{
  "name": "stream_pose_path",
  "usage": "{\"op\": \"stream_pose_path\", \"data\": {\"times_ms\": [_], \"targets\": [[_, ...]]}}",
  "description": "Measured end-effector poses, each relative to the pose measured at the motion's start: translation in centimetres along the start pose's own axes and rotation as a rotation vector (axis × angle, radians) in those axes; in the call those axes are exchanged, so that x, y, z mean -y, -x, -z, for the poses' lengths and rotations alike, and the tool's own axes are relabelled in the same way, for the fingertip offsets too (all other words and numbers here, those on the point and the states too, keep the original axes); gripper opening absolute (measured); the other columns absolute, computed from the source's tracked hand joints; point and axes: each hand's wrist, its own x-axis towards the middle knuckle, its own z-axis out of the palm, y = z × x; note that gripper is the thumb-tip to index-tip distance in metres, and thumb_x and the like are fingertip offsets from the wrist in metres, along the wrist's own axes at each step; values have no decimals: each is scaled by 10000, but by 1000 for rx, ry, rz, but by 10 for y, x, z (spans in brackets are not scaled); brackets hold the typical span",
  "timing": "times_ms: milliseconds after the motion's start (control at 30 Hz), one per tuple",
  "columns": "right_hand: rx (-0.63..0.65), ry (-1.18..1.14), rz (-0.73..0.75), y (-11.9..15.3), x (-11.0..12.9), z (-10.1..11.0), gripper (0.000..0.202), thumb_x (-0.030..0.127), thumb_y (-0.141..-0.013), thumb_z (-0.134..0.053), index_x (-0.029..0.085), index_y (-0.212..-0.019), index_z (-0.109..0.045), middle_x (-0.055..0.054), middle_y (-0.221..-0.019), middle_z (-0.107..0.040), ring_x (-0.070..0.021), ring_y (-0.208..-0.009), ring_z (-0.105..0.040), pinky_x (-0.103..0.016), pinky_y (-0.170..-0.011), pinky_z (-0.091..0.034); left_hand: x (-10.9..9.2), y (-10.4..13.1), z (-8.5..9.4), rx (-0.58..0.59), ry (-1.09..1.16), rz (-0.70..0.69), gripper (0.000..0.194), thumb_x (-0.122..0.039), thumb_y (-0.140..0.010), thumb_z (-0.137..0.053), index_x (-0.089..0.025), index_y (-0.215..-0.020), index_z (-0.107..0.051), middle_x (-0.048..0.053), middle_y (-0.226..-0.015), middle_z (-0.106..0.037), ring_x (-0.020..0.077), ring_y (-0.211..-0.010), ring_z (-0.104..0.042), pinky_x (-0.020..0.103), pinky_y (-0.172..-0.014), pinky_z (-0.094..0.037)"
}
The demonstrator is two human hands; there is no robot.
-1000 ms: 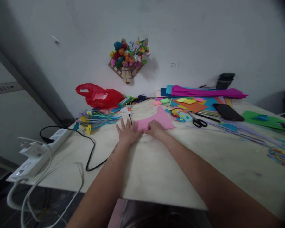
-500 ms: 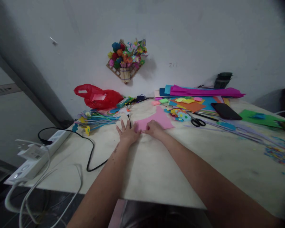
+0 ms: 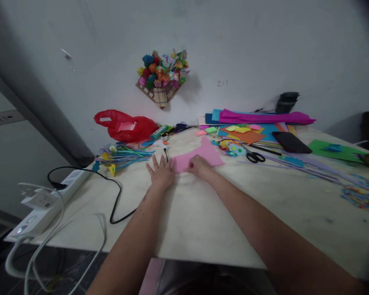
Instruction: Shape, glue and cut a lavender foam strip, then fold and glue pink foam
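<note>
A pink sheet [image 3: 211, 155] of craft foam or paper, with a piece cut from its far left side, lies flat on the table. My left hand [image 3: 161, 173] rests palm down at the sheet's left edge, fingers spread and thumb against it. On the sheet's near edge is my right hand [image 3: 199, 167], its fingers curled into a pinch. Whatever those fingers hold is too small or too hidden to name. Black-handled scissors [image 3: 255, 157] lie to the right of the sheet, beside cut-out foam flowers [image 3: 232, 147].
A red plastic bag [image 3: 127, 127] and stemmed craft flowers [image 3: 123, 155] lie at the left. A black cable [image 3: 119, 192] runs from a power strip [image 3: 49, 209] under my left forearm. Coloured sheets [image 3: 246, 133], a phone [image 3: 291, 142] and scraps [image 3: 361, 197] occupy the right side.
My left hand has slid slightly left and now lies farther from my right hand, showing more of the sheet's left edge. The right hand stays pinched at the near edge.
</note>
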Motion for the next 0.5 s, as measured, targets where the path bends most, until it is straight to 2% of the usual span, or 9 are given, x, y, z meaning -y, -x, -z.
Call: {"op": "stream_pose_path", "data": {"times_ms": [100,200,300,500], "targets": [[0,4,6,0,-1,-1,267,420,-725,-637,173,-815,-682,-83,-908,-613,-168,-818,-566,-236,-697,-407,-7,4,1,-130,-50,-69,532,-454,-850,-270,-307,-1358,-329,7,-1491,-132,296,-1330,165,597,-1014,90],[-5,11,19,-2,-2,-3,239,394,-736,-630,177,-823,-682,-75,-875,-623,-171,-823,-569,-242,-699,-404,-16,6,0,-187,-88,-156,558,-454,-822,-352,-288,-1354,-343,17,-1491,-131,297,-1334,155,583,-1017,113],[-6,20,26,-2,-2,-4,265,416,-729,-635,175,-828,-684,-78,-868,-627,-177,-827,-570,-247,-702,-403,-21,5,-2,-141,-91,-186,557,-444,-822,-353,-287,-1357,-339,26,-1490,-135,291,-1335,152,580,-1019,110],[-5,18,103,1,-5,5,222,361,-729,-658,156,-807,-691,-70,-829,-633,-153,-788,-567,-219,-685,-392,-21,2,-3,10,-39,-117,518,-488,-847,-244,-380,-1349,-311,-18,-1492,-117,294,-1322,173,592,-1002,123]]}}
